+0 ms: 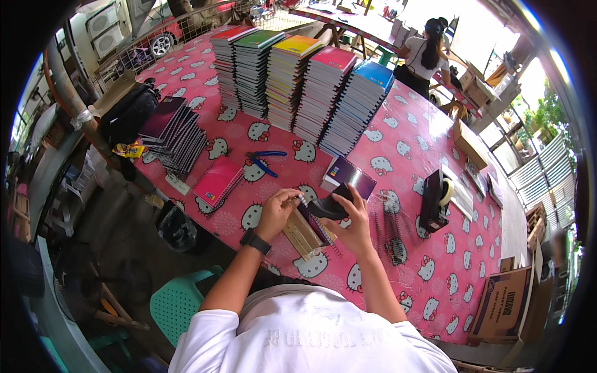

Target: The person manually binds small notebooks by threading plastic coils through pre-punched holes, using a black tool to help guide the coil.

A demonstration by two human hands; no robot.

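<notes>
My left hand (278, 213) is closed in a pinch at the upper end of a dark purple notebook (314, 225); what its fingertips hold is too small to make out. In my right hand (357, 224) is a black curved object (329, 207), gripped above that notebook; its kind is unclear. The notebook lies against a light brown wooden block (303, 233), with a pinkish wire coil (336, 250) showing at its lower end. Just beyond my hands, a small stack of purple-covered notebooks (355, 176) rests on the table.
Tall stacks of spiral notebooks (283, 81) stand at the table's far side. Blue-handled pliers (266, 163), a pink notebook (217, 180) and a dark notebook pile (174, 137) lie left. Loose coils (395, 239) and a black tape dispenser (433, 202) are right. A person (425, 59) is beyond.
</notes>
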